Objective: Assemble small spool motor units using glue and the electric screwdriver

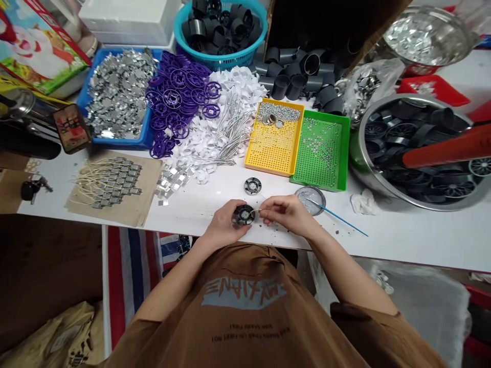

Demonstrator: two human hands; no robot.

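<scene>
My left hand [224,225] is closed around a small dark round wheel part [243,215] at the near edge of the white table [402,235]. My right hand [286,213] pinches a thin pale wire [258,210] against the wheel's right side. A second dark wheel [252,186] lies on the table just beyond my hands. A small clear round dish [311,197] with a blue stick [337,219] resting in it sits to the right of my right hand.
Behind stand a yellow tray [273,148], a green tray [322,153], a blue tray of silver pieces [118,94], purple wheels [180,97], white rings [226,117], a teal basket [220,30] and a steel bowl [418,148] of dark wheels. Wired metal tabs lie on brown paper [111,186].
</scene>
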